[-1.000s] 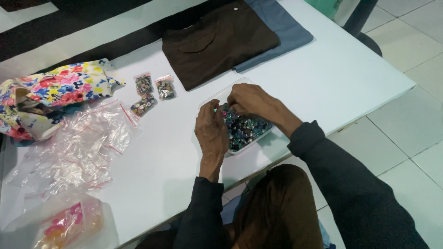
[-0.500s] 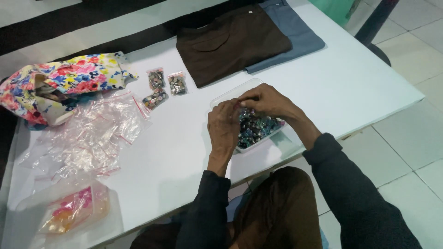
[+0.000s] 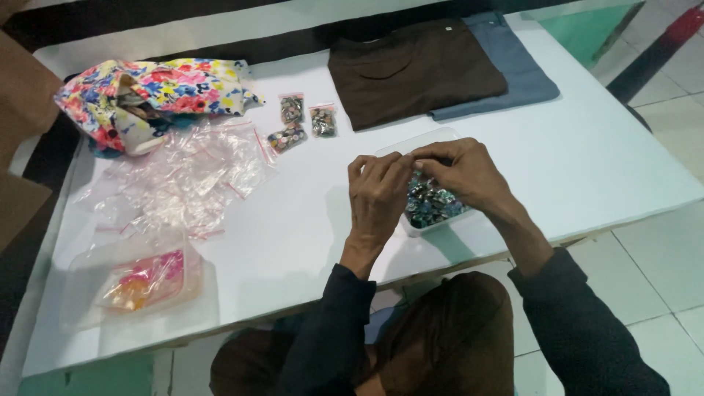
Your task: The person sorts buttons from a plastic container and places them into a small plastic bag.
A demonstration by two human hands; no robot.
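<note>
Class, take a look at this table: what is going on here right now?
A person seated at a white table has both hands together over a clear plastic tray of small shiny buttons or beads. The left hand and right hand meet fingertip to fingertip, pinching something too small to make out. Three small filled zip bags lie further back beside a heap of empty bags, a floral pouch and folded clothes.

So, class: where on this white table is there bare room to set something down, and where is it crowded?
Bare: the right end of the table, past the clear tub of small pieces and below the folded clothes; also the strip between the empty bags and the left hand. Crowded: the left end and around both hands.
</note>
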